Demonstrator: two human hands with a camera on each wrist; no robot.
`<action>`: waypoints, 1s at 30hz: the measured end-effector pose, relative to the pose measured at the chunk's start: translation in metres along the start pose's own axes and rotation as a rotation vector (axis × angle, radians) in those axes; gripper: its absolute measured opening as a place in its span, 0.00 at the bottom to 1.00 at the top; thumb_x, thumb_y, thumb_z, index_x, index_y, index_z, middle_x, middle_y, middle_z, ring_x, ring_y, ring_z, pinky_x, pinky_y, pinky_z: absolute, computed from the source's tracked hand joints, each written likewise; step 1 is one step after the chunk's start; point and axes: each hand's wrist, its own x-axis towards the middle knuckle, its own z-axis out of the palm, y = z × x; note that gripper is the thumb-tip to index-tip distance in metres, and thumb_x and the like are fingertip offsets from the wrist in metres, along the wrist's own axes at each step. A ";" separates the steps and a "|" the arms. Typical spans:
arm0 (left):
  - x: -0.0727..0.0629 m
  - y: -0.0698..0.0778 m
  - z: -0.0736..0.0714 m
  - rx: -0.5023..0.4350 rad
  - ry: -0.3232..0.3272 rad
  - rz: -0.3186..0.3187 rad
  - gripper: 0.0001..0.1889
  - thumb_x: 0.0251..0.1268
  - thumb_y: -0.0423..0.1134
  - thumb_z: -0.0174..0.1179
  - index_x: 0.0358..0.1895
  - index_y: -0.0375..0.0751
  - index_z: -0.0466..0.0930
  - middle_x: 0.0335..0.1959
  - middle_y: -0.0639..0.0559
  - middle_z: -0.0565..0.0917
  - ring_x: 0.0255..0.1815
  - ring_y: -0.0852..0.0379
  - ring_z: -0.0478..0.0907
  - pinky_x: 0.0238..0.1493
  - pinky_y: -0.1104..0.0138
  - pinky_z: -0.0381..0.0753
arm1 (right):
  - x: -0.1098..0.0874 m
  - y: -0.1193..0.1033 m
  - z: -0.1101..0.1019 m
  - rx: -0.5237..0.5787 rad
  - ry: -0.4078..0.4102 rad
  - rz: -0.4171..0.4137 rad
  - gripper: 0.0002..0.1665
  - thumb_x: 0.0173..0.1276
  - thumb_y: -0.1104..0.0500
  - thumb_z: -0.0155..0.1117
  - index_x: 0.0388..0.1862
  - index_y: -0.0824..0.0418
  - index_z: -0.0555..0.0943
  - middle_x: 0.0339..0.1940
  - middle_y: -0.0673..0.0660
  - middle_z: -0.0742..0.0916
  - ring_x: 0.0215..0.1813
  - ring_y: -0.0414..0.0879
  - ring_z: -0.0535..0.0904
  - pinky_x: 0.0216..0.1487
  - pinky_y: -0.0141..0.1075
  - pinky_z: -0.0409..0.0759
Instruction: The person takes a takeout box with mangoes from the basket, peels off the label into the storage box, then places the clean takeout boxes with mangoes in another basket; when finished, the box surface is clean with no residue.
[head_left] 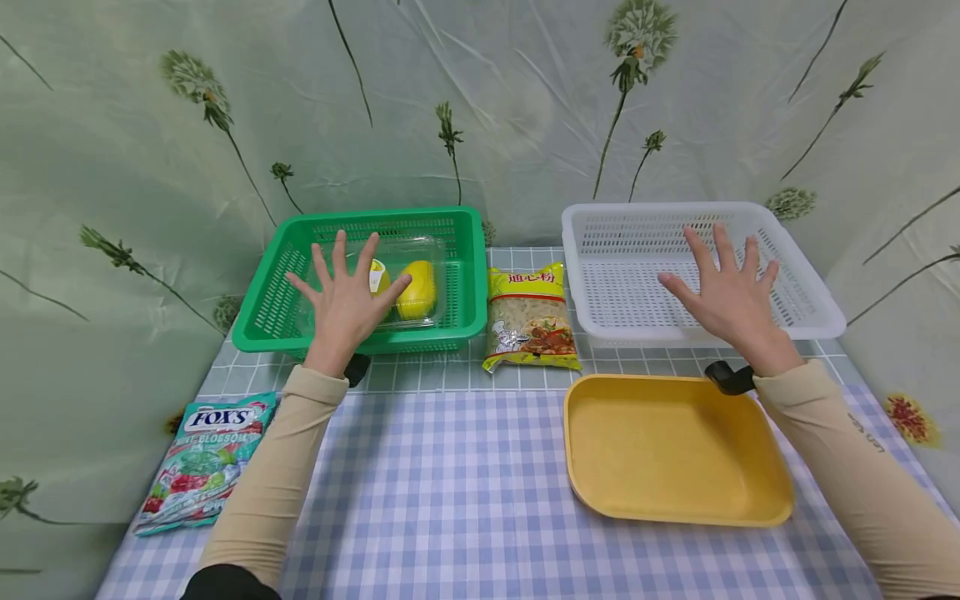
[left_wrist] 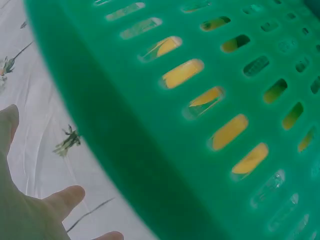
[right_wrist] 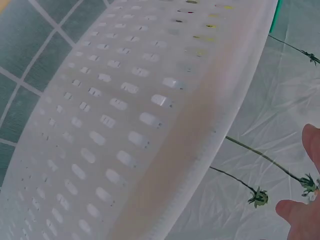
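With fingers spread, my left hand (head_left: pixel 343 304) hovers over the green basket (head_left: pixel 281 333) in the head view. Inside that basket is a clear plastic box (head_left: pixel 431 250) holding yellow fruit (head_left: pixel 417 290), partly hidden by the hand. My right hand (head_left: pixel 731 292), also spread wide, is above the front part of the white basket (head_left: pixel 615 333). Neither hand holds anything. The left wrist view shows the green basket's slotted wall (left_wrist: pixel 165 125) with yellow behind it; in the right wrist view the white basket's side (right_wrist: pixel 115 120) fills much of the picture.
Between the baskets lies a yellow bag of pasta (head_left: pixel 532 317). A yellow tray (head_left: pixel 675 450) sits at the front right, under the right wrist. To the left, a Fox's candy bag (head_left: pixel 206 462) lies beside the left forearm on the checked cloth (head_left: pixel 442 500). A floral curtain (head_left: pixel 517 108) hangs behind.
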 end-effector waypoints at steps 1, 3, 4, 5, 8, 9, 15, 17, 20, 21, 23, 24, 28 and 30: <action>-0.001 0.000 -0.001 -0.005 0.000 0.000 0.45 0.60 0.75 0.42 0.78 0.58 0.45 0.77 0.41 0.36 0.72 0.35 0.20 0.55 0.32 0.13 | 0.000 -0.001 0.000 0.000 0.002 -0.004 0.51 0.69 0.28 0.40 0.79 0.52 0.40 0.77 0.67 0.40 0.71 0.74 0.27 0.58 0.73 0.23; -0.003 -0.001 -0.003 -0.014 -0.002 -0.003 0.45 0.62 0.73 0.43 0.78 0.58 0.44 0.77 0.41 0.36 0.72 0.34 0.21 0.56 0.32 0.14 | 0.001 -0.003 -0.002 0.003 0.014 -0.018 0.51 0.69 0.28 0.40 0.79 0.52 0.41 0.77 0.66 0.41 0.71 0.74 0.28 0.59 0.73 0.25; -0.004 -0.001 -0.005 -0.016 -0.002 -0.006 0.44 0.62 0.73 0.44 0.78 0.58 0.44 0.77 0.41 0.36 0.73 0.34 0.22 0.56 0.31 0.16 | 0.002 -0.004 -0.002 0.006 0.020 -0.026 0.50 0.69 0.28 0.41 0.79 0.53 0.42 0.77 0.66 0.41 0.71 0.74 0.29 0.60 0.73 0.26; -0.005 -0.002 -0.007 -0.021 -0.001 -0.008 0.44 0.63 0.72 0.44 0.78 0.58 0.44 0.77 0.41 0.36 0.73 0.33 0.23 0.57 0.31 0.17 | 0.002 -0.006 -0.004 0.009 0.026 -0.038 0.50 0.69 0.29 0.41 0.79 0.53 0.43 0.77 0.66 0.42 0.71 0.74 0.30 0.60 0.73 0.27; -0.011 -0.004 -0.013 -0.034 0.007 -0.021 0.44 0.63 0.72 0.44 0.78 0.57 0.45 0.77 0.41 0.36 0.73 0.32 0.26 0.59 0.30 0.21 | 0.005 -0.013 -0.008 0.028 0.039 -0.086 0.49 0.71 0.31 0.44 0.79 0.54 0.43 0.77 0.66 0.43 0.72 0.74 0.33 0.63 0.71 0.30; -0.013 -0.005 -0.015 -0.042 0.010 -0.025 0.44 0.63 0.72 0.43 0.78 0.57 0.45 0.77 0.42 0.36 0.73 0.32 0.26 0.59 0.30 0.22 | 0.006 -0.015 -0.009 0.036 0.040 -0.109 0.48 0.71 0.32 0.45 0.79 0.54 0.43 0.77 0.66 0.43 0.72 0.74 0.34 0.64 0.70 0.31; -0.027 -0.013 -0.029 -0.136 0.048 -0.044 0.44 0.64 0.72 0.42 0.78 0.56 0.45 0.77 0.43 0.36 0.74 0.33 0.27 0.59 0.28 0.26 | 0.014 -0.037 -0.017 0.156 0.004 -0.258 0.47 0.73 0.38 0.49 0.79 0.55 0.42 0.77 0.65 0.44 0.74 0.69 0.37 0.67 0.66 0.35; -0.032 -0.017 -0.033 -0.182 0.073 -0.042 0.43 0.65 0.71 0.42 0.78 0.56 0.45 0.77 0.43 0.37 0.74 0.34 0.28 0.59 0.28 0.27 | 0.018 -0.045 -0.017 0.223 -0.016 -0.295 0.47 0.73 0.39 0.51 0.79 0.54 0.42 0.78 0.63 0.44 0.75 0.66 0.37 0.67 0.66 0.36; -0.039 -0.022 -0.037 -0.283 0.113 -0.037 0.41 0.66 0.69 0.44 0.77 0.55 0.46 0.77 0.43 0.39 0.75 0.38 0.32 0.62 0.30 0.28 | 0.025 -0.059 -0.018 0.309 -0.034 -0.345 0.47 0.71 0.41 0.54 0.79 0.53 0.44 0.78 0.61 0.47 0.76 0.62 0.40 0.69 0.64 0.39; -0.042 -0.024 -0.039 -0.327 0.124 -0.034 0.40 0.67 0.67 0.45 0.77 0.55 0.47 0.77 0.44 0.40 0.75 0.39 0.33 0.63 0.31 0.30 | 0.027 -0.063 -0.018 0.329 -0.036 -0.362 0.47 0.71 0.41 0.55 0.79 0.53 0.45 0.78 0.60 0.48 0.76 0.60 0.41 0.69 0.63 0.40; -0.048 -0.027 -0.042 -0.415 0.140 -0.033 0.39 0.68 0.64 0.46 0.77 0.55 0.48 0.77 0.44 0.41 0.75 0.40 0.35 0.64 0.32 0.33 | 0.033 -0.072 -0.017 0.361 -0.041 -0.390 0.47 0.71 0.42 0.56 0.79 0.52 0.46 0.78 0.59 0.50 0.76 0.58 0.43 0.70 0.62 0.42; -0.051 -0.028 -0.043 -0.453 0.151 -0.034 0.38 0.69 0.62 0.48 0.77 0.55 0.49 0.77 0.44 0.43 0.75 0.41 0.36 0.65 0.33 0.35 | 0.037 -0.077 -0.017 0.374 -0.044 -0.403 0.47 0.70 0.42 0.57 0.79 0.51 0.46 0.78 0.58 0.51 0.76 0.59 0.46 0.70 0.61 0.44; -0.062 -0.034 -0.048 -0.558 0.187 -0.025 0.34 0.72 0.54 0.50 0.76 0.54 0.52 0.76 0.45 0.48 0.75 0.44 0.41 0.67 0.36 0.42 | 0.049 -0.094 -0.014 0.443 -0.075 -0.431 0.46 0.70 0.43 0.58 0.79 0.49 0.47 0.78 0.55 0.53 0.73 0.62 0.54 0.67 0.62 0.54; -0.066 -0.038 -0.050 -0.592 0.199 -0.021 0.32 0.72 0.52 0.51 0.76 0.53 0.53 0.75 0.45 0.50 0.75 0.45 0.45 0.68 0.39 0.44 | 0.054 -0.102 -0.013 0.492 -0.096 -0.441 0.46 0.70 0.45 0.58 0.79 0.48 0.47 0.77 0.55 0.54 0.71 0.63 0.59 0.66 0.60 0.58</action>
